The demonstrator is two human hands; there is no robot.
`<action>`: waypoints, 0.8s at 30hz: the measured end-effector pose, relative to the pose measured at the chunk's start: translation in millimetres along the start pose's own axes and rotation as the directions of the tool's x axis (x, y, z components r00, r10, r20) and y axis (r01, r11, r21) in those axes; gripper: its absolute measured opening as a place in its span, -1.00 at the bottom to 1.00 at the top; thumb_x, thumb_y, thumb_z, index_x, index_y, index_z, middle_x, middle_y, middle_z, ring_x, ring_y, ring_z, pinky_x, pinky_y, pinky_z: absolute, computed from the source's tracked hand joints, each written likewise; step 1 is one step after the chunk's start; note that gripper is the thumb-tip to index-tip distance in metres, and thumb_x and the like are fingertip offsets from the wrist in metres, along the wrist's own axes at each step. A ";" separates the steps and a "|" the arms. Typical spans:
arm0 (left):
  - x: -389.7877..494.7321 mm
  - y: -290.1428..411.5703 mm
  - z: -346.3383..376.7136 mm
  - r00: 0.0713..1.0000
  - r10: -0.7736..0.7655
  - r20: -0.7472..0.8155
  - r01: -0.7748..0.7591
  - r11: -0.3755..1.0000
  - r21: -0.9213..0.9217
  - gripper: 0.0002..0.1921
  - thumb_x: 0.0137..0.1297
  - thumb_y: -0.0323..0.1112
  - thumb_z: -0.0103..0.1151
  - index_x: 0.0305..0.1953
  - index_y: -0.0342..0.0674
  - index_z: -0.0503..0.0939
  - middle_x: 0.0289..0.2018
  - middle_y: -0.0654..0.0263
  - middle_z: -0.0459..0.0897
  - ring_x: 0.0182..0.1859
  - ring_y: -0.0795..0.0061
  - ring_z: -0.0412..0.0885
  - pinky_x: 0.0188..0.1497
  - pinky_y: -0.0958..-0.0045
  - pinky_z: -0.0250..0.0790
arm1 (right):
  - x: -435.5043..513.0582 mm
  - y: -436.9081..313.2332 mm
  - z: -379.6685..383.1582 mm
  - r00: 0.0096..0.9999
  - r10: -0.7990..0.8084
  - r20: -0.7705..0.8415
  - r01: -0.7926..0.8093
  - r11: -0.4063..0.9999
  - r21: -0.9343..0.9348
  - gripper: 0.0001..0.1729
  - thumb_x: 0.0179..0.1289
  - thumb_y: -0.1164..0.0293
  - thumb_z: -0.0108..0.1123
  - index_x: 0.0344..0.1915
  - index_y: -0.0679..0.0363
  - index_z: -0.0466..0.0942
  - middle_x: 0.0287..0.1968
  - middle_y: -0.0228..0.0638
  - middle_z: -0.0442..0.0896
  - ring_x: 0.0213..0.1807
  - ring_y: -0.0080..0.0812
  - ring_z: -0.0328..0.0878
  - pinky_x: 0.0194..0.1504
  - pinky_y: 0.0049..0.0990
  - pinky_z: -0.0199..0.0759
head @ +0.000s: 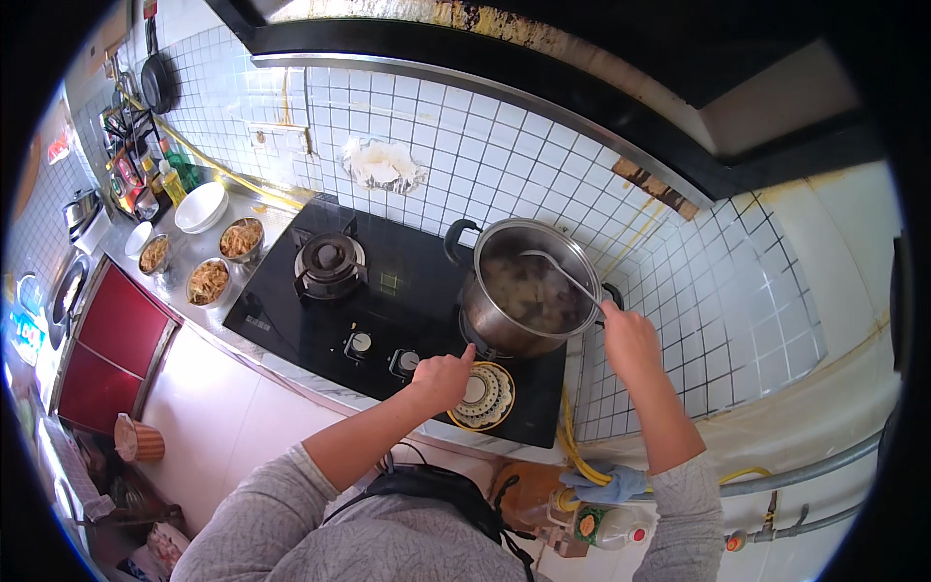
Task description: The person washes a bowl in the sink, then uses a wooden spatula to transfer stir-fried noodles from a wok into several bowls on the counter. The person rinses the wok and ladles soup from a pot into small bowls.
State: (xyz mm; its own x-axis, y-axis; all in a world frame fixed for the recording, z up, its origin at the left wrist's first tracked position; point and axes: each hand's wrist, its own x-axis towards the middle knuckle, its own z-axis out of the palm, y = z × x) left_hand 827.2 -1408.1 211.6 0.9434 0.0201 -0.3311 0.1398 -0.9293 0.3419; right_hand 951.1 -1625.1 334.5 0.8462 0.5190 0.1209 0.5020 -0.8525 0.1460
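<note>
My right hand (631, 342) grips the handle of a metal ladle (564, 275), whose head is down in a tall steel stockpot (502, 324) at the right burner. Chunks of food in cloudy liquid (534, 295) fill part of the pot, and steam rises from it. My left hand (444, 380) is just below the pot, its index finger extended towards the pot's lower side; whether it touches is unclear. Beside and partly under this hand lies a patterned plate (484, 396) on the black glass gas hob (407, 269). Nothing shows in the left hand.
An unused burner (329, 262) is left of the pot, with control knobs (358, 343) in front. Farther left, the steel counter holds several bowls of shredded food (208, 282), white bowls (201, 207) and bottles (172, 182). A range hood (465, 69) overhangs the tiled wall.
</note>
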 end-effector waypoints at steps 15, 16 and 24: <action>-15.3 -53.2 8.5 0.973 0.164 0.164 0.111 0.290 -0.951 -0.69 0.30 -0.42 -0.19 0.06 -0.27 0.28 -0.45 0.19 0.62 -0.56 0.48 0.62 -0.58 0.57 0.47 | 42.4 -12.3 -70.3 0.859 0.089 0.505 0.038 0.971 -0.235 -0.87 -0.03 0.58 0.08 -0.43 0.32 0.57 -0.40 -0.12 0.65 -0.32 -0.15 0.61 -0.30 -0.26 0.48; -20.0 -59.1 4.8 0.964 0.175 0.201 0.154 0.252 -0.955 -0.67 0.28 -0.42 -0.17 0.07 -0.29 0.27 -0.42 0.18 0.63 -0.54 0.45 0.64 -0.55 0.58 0.49 | 50.0 -6.3 -72.3 0.814 0.120 0.569 0.019 0.973 -0.232 -0.87 -0.04 0.58 0.08 -0.43 0.32 0.56 -0.41 -0.13 0.65 -0.35 -0.17 0.60 -0.32 -0.27 0.47; -73.7 -104.1 -9.2 0.976 -0.087 0.202 0.174 -0.254 -0.951 -0.59 0.16 -0.54 -0.19 0.09 -0.37 0.28 -0.25 0.00 0.61 -0.39 0.25 0.67 -0.56 0.49 0.54 | 71.3 20.0 -68.2 0.593 -0.029 0.805 -0.401 0.856 0.327 -0.82 0.14 0.49 0.05 -0.28 0.35 0.53 -0.60 -0.35 0.51 -0.68 -0.61 0.34 -0.63 -0.57 0.21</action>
State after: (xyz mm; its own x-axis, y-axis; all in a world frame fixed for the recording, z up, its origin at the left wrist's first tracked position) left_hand 745.9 -1309.5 208.5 0.8474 0.0262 -0.5303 0.4149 0.5905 0.6922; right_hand 1009.3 -1600.8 413.0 0.6310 0.2823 -0.7226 0.1486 -0.9582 -0.2446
